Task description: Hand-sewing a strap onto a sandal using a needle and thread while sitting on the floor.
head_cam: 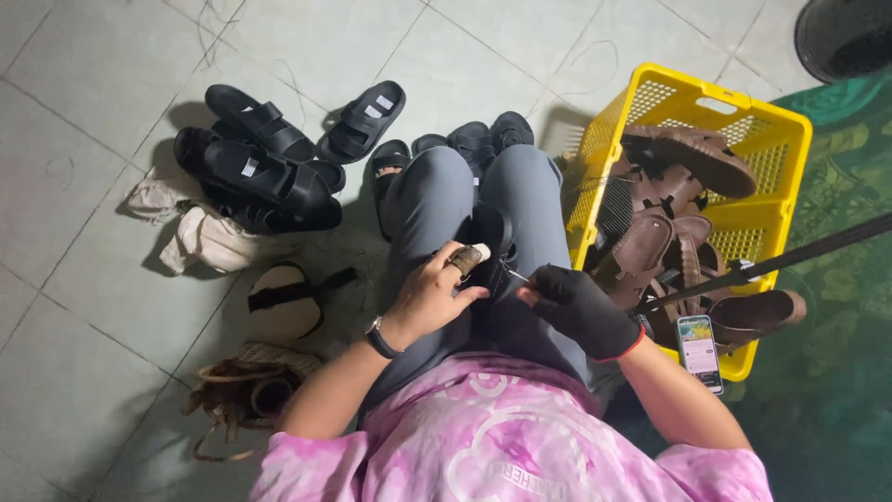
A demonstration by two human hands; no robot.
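Black sandal [491, 244] sits on the lap, between the knees, and both hands are on it. Left hand [433, 296], bare with a wristwatch [377, 337], curls round the sandal's near edge, a taped fingertip pressed against it. Right hand [581, 307], in a black glove with a red cuff, pinches a thin needle [514, 273] right at the sandal; fingers closed tight on it. The hands sit close together, nearly touching. Off to the right, a yellow basket [780, 130] holds brown sandals [688, 158], and a phone [699, 351] leans at its near corner. A dark strap [790, 256] runs across the basket. On the tiled floor to the left, a heap of black sandals [269, 172], a crumpled cloth [200, 237] and a tan sole [283, 302].
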